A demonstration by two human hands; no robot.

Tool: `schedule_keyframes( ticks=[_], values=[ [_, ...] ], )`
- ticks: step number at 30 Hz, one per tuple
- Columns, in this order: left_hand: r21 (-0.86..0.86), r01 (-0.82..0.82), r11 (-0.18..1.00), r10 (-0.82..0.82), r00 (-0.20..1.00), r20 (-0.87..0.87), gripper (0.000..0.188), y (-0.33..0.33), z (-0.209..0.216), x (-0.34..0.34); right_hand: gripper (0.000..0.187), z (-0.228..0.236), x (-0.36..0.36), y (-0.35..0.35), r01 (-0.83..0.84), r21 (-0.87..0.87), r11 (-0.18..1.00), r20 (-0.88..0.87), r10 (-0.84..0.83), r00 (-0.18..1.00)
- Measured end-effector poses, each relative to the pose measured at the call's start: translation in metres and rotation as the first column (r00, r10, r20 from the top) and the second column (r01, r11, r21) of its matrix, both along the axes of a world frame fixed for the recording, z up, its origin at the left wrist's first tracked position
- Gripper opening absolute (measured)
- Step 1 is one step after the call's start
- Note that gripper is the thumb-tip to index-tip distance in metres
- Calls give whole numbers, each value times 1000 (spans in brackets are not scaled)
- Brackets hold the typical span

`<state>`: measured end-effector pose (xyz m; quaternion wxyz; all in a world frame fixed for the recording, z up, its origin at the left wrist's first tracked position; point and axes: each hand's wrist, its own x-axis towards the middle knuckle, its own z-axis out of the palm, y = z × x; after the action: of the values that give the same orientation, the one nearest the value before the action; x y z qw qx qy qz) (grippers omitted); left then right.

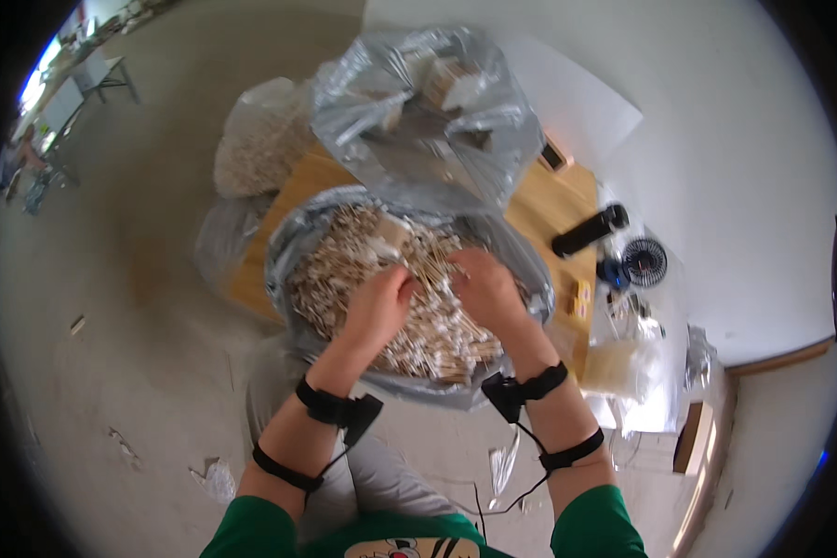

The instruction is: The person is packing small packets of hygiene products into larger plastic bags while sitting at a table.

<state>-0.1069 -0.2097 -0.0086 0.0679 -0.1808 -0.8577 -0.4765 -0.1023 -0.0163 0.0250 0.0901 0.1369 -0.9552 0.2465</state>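
A large heap of wooden-stick cotton swabs fills a container lined with a grey plastic bag. Both hands reach into the heap, close together near its middle. My left hand has its fingers curled inward, thumb and fingertips pressed together at the swabs; what lies between them is mostly hidden. My right hand bends over a small bundle of swabs, its fingertips closed on the sticks. Just beyond my left hand, a small pale-brown pack lies on the heap.
Behind stands another grey bag with packs inside, on a wooden table. A clear bag of swabs is at the far left. Rightward are a black bottle, a small fan, a yellow box and a phone-like object.
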Motion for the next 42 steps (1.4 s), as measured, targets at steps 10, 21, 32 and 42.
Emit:
schedule_keyframes(
  ticks=[10, 21, 32, 42],
  values=[
    [22, -14, 1000, 9, 976, 216, 21, -18, 20, 4, 59, -61, -99, -57, -206, 349, 914, 270, 113, 956],
    [234, -41, 971, 6, 989, 145, 24, -20, -5, -7, 60, -7, -42, -59, 41, 5, 999, -43, -41, 998],
    [85, 159, 984, -168, 978, 121, 25, 1, -10, 15, 54, -13, 59, -49, 223, -216, 950, -97, -249, 964],
    [229, 339, 913, -389, 892, 230, 15, 15, -3, 23, 27, -1, 95, -49, 328, -245, 912, -33, -346, 938]
  ],
)
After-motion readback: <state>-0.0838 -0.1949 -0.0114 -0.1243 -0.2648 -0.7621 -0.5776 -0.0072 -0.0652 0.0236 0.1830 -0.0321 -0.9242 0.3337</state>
